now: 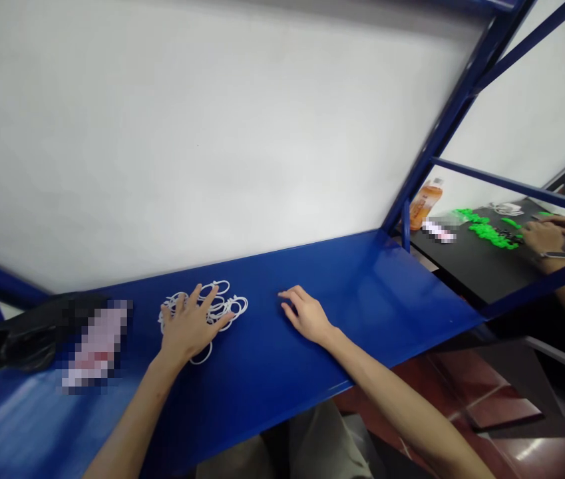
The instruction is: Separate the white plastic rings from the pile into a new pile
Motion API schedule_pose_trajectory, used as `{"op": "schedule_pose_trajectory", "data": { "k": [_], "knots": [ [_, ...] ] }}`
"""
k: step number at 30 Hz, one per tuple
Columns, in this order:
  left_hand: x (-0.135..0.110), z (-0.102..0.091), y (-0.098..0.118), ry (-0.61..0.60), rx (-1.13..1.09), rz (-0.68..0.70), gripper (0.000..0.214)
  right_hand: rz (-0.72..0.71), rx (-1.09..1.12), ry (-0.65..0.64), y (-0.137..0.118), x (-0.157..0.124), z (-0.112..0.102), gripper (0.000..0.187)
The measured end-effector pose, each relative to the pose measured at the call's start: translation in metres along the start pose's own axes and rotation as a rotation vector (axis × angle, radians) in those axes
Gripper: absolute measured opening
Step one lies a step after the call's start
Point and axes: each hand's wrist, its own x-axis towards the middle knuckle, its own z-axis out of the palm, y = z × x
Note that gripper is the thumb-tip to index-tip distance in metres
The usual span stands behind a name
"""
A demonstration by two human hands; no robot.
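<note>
On the blue shelf surface (282, 372) lies a loose pile of white looped cable ties (232, 309), each closed into a ring. My left hand (189, 326) rests over this pile with its fingers spread wide, hiding part of it. One ring lies just below the hand, near the wrist. To the right, apart from the pile, my right hand (307, 316) is low over the blue surface. Its fingers are slightly bent, with the thumb apart, and nothing shows between them.
At left lie a black plastic bag (27, 339) and a blurred-out pinkish item (97, 349). Blue frame bars (452, 120) rise at right. Beyond them, another person's hands (544, 236) work at a black table (482, 266) with green pieces (492, 234) and an orange drink bottle (426, 203).
</note>
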Motion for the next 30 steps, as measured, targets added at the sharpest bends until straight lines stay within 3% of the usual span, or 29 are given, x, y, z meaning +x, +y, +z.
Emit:
{"op": "schedule_pose_trajectory", "data": {
  "k": [4,5,10,12,14,18,21,26,30],
  "knots": [
    [0.008,-0.002,0.006,-0.022,-0.002,-0.013,0.085,0.219,0.045,0.677,0.012,0.012,-0.037,0.052],
    [0.009,-0.001,0.006,-0.022,-0.001,-0.01,0.083,0.281,0.033,0.763,0.013,0.015,-0.05,0.055],
    [0.01,0.005,0.005,0.037,0.025,0.035,0.07,0.14,-0.068,0.772,-0.013,0.017,-0.11,0.055],
    [0.008,0.006,0.005,0.082,0.048,0.048,0.063,0.105,-0.084,0.71,-0.024,0.017,-0.118,0.045],
    [0.003,0.006,0.006,0.148,0.065,0.061,0.059,0.091,-0.076,0.577,-0.024,0.014,-0.112,0.034],
    [-0.017,0.006,0.005,0.257,0.071,0.072,0.058,0.128,-0.242,0.122,0.008,0.003,-0.068,0.033],
    [-0.035,0.013,0.0,0.254,0.055,0.04,0.065,0.281,-0.392,-0.094,0.035,-0.01,-0.036,0.046],
    [-0.041,0.025,-0.002,0.213,-0.019,-0.018,0.068,0.287,-0.432,-0.135,0.05,-0.022,-0.021,0.047],
    [-0.026,0.025,0.006,0.292,-0.046,0.007,0.058,0.27,-0.423,-0.108,0.051,-0.023,-0.023,0.045]
  ]
}}
